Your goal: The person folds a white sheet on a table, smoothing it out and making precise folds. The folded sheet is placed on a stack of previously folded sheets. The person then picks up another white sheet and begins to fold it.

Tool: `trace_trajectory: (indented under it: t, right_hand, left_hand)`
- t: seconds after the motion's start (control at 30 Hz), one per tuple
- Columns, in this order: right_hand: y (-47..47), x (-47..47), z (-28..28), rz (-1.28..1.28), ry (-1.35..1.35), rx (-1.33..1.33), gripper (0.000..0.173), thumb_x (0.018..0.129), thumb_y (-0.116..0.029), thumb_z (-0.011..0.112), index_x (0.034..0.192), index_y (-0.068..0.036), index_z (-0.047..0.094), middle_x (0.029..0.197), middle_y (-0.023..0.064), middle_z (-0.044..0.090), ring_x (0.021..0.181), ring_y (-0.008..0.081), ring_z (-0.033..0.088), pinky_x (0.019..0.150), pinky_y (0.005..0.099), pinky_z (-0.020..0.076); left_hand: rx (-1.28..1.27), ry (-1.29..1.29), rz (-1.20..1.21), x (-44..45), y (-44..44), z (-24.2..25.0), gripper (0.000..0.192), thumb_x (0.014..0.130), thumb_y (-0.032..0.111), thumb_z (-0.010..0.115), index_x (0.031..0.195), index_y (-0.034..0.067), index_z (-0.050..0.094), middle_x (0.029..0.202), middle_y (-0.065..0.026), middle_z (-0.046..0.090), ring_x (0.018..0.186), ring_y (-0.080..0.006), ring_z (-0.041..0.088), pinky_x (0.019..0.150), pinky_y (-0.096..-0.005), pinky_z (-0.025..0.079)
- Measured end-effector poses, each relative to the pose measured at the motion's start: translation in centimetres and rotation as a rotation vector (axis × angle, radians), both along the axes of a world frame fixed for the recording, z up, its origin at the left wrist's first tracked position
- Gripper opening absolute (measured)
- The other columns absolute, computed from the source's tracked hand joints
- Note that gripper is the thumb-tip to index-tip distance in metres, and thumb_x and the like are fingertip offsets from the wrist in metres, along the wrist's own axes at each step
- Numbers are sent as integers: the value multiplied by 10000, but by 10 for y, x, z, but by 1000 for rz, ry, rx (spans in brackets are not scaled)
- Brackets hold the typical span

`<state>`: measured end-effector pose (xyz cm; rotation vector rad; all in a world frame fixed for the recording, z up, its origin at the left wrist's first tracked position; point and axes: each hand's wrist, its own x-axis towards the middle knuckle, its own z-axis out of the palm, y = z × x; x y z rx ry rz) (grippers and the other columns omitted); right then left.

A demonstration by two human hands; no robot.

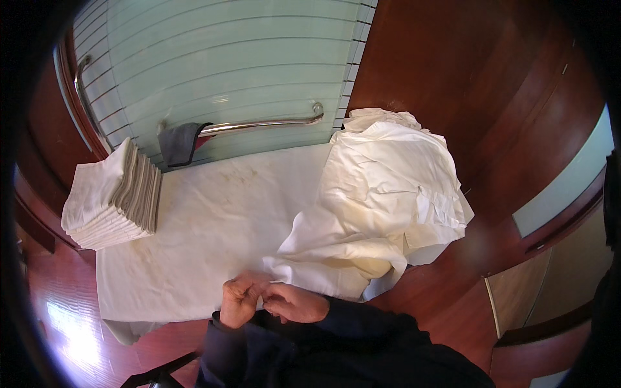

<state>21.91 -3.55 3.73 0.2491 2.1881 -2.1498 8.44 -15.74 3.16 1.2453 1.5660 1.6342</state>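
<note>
My left hand [241, 297] and my right hand [296, 303] meet at the front edge of a cloth-covered table, fingers bent and fingertips together. Just beyond them lies the near corner of a loose white cloth [335, 264], which touches or nearly touches my fingers. Whether they pinch its edge is hidden. This cloth trails down from a rumpled heap of white cloths [388, 179] on the table's right end. At the left end stands a neat stack of folded white cloths [114, 203].
A stained white tablecloth [218, 218] covers the table and hangs over its front. Behind it, a grey cloth [179, 144] drapes over a metal bar [262, 125] on a frosted glass panel [233, 63]. Dark red wood panelling [451, 72] rises at right. A black frame part [162, 371] shows at lower left.
</note>
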Motion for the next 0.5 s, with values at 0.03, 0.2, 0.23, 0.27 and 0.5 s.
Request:
trace_trajectory:
  t: [0.03,0.2,0.23,0.27,0.5]
  right_hand:
    - [0,8,0,-28,-29,-1,267,989,-105,530,1236,-7,502,782,56,586,623,124,587,565,260,492]
    - [7,50,20,-229,-35,9,424,991,-106,578,1372,17,440,884,80,635,698,137,626,637,260,515]
    - [8,57,26,-219,-77,26,441,999,-113,574,1399,9,434,877,76,634,704,140,633,643,261,519]
    - [8,62,32,-204,-88,35,450,1001,-116,577,1409,6,433,873,72,633,705,142,635,650,265,520]
    - [7,75,55,76,-52,37,434,1009,-203,590,1376,2,480,876,89,649,688,136,643,635,282,520]
  left_hand:
    - [-34,16,17,0,-1,-1,115,953,28,621,1020,-20,702,981,-105,702,912,-188,645,826,-309,505]
    - [-41,-89,99,8,-2,5,133,979,70,601,965,-32,684,985,-111,706,904,-179,629,833,-305,485]
    - [-33,-108,100,11,-3,9,137,980,78,602,958,-33,678,975,-111,702,898,-179,624,832,-307,482]
    - [-26,-127,103,13,-5,13,142,980,86,603,951,-34,672,966,-112,699,892,-178,620,831,-310,478]
    - [273,-250,176,12,-30,42,132,957,105,630,922,-21,612,951,-144,661,890,-198,589,846,-321,458]
